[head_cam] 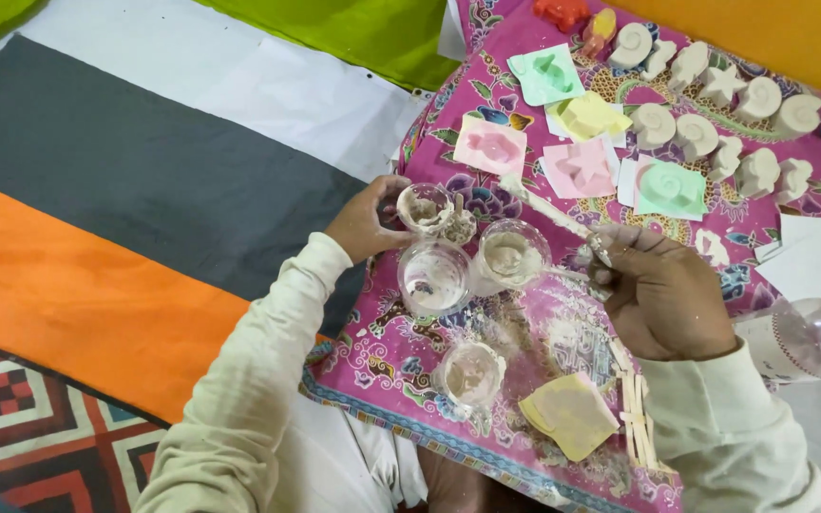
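The left hand (pixel 365 220) is clamped on a small glass cup (pixel 426 207); the right hand (pixel 659 294) grips a white stick (pixel 548 211), two more cups (pixel 472 266) between them.

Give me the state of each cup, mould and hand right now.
Left hand: gripping top cup, residue inside.
Right hand: holding white-coated stick.
Middle cup: upright, white residue.
Right cup: upright, pale mix inside.
Near cup: upright, residue.
Pink mould: flat, unfilled.

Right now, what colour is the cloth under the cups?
Pink, with a floral pattern cloth, seen in the head view.
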